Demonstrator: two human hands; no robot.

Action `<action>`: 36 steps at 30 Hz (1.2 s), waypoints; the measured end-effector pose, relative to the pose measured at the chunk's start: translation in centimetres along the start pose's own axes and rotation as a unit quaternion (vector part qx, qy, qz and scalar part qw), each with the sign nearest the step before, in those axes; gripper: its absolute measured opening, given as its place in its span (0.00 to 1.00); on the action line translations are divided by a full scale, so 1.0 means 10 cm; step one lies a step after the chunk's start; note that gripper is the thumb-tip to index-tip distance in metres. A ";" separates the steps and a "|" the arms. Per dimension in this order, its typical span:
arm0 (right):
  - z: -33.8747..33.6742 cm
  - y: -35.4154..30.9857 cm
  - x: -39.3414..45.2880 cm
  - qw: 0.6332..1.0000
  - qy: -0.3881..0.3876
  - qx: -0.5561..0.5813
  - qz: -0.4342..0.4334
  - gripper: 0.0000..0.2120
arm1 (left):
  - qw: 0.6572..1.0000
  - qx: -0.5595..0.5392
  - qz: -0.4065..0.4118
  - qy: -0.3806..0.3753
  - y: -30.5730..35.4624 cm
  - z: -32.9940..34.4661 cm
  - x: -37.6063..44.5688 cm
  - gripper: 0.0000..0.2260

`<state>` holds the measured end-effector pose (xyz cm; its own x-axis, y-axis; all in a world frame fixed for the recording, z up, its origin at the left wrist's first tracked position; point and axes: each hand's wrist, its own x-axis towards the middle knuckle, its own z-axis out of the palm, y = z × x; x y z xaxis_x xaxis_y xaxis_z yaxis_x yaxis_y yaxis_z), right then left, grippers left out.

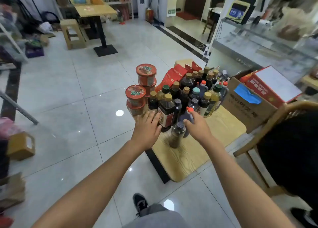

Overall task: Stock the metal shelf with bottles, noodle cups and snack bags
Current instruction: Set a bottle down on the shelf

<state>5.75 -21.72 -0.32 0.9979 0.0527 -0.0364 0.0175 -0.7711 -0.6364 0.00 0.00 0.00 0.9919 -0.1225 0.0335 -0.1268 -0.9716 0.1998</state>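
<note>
A low wooden table [189,158] carries several dark sauce bottles [194,90], stacked red noodle cups [136,94] at its left edge and red snack bags [173,76] at the back. My left hand [148,127] reaches in with fingers fairly straight, its fingertips at the side of a large dark bottle with a red label [166,110]. My right hand [197,126] curls round a dark bottle with a red cap [190,109]. Between my hands, at the front, stands a small dark-capped bottle [177,134].
A cardboard box [247,107] holding a red carton sits right of the table. A wooden chair [254,141] draped in black cloth stands at the near right, and a glass counter [258,46] is behind. Tiled floor lies to the left, with a small box [21,146].
</note>
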 end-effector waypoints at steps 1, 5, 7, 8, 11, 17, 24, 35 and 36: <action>0.04 0.01 0.02 0.999 -0.004 0.019 0.030 0.30 | 1.000 -0.009 -0.014 -0.011 -0.01 0.01 0.01 0.25; 0.22 0.02 0.08 0.992 -0.064 0.032 0.100 0.35 | 0.998 -0.025 -0.037 -0.048 -0.06 0.13 0.00 0.25; 0.33 0.04 0.09 0.989 -0.078 0.036 0.119 0.36 | 0.997 -0.034 -0.042 -0.054 -0.09 0.16 -0.01 0.24; 0.37 0.05 0.10 0.987 -0.083 0.041 0.130 0.36 | 0.997 -0.040 -0.048 -0.054 -0.11 0.16 0.01 0.24; 0.50 0.11 0.11 0.985 -0.089 0.048 0.143 0.32 | 0.996 -0.048 -0.058 -0.057 -0.18 0.17 0.01 0.24; 0.60 0.11 0.11 0.985 -0.054 0.112 0.120 0.15 | 0.993 -0.058 -0.078 -0.067 -0.31 0.16 -0.01 0.24; 0.60 -0.01 0.03 0.978 -0.091 0.163 0.089 0.11 | 0.983 -0.109 -0.124 -0.078 -0.46 0.29 -0.17 0.24; 0.70 -1.49 0.03 0.938 -0.245 0.237 -0.069 0.15 | 0.895 -0.342 -0.286 -0.007 -1.23 0.01 -0.71 0.24; 0.73 -1.68 0.02 0.932 -0.253 0.245 -0.086 0.16 | 0.882 -0.367 -0.296 -0.001 -1.32 -0.03 -0.81 0.24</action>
<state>5.19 -4.09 4.74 0.8241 0.5366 -0.1812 0.0207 -0.3482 -0.9372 -6.38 13.92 -2.63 0.8863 0.3601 -0.2912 0.4426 -0.4738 0.7613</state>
